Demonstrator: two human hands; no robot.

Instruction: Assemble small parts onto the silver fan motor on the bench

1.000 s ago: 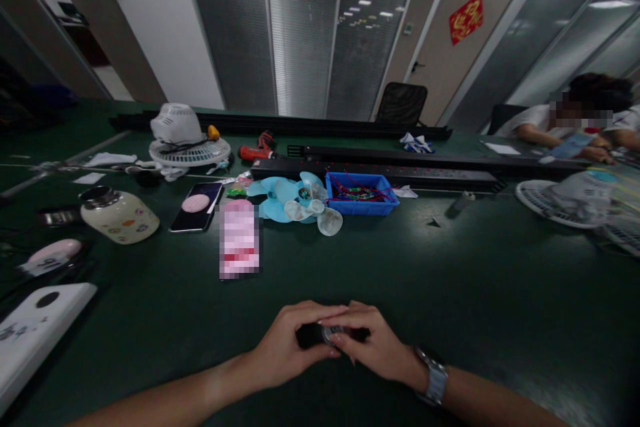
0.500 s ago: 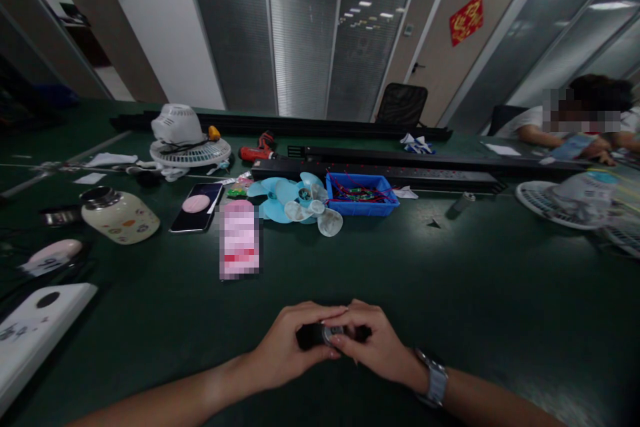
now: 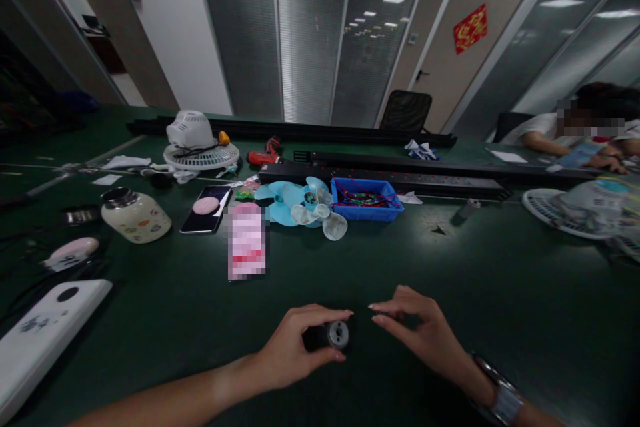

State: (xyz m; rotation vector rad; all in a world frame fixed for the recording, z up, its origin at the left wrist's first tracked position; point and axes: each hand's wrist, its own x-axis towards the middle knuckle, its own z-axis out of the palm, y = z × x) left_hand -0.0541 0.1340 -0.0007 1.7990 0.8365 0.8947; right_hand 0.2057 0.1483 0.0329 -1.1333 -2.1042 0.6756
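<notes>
Head view: left hand (image 3: 293, 352) pinches a small black motor (image 3: 327, 335) on the green table (image 3: 500, 293); right hand (image 3: 425, 333), just right of the motor, hovers loosely spread. Bare tabletop separates the motor from the fan blades (image 3: 300, 203) beyond.

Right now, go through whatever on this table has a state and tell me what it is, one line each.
Left hand: closed around the small motor.
Small motor: held just above the table, metal end facing right.
Right hand: off the motor, holding nothing, fingers loosely curled.
Jar: lying on its side.
Phone: flat, screen dark.
Blue bin: holding red wires.
Fan blades: loose, piled together.
</notes>
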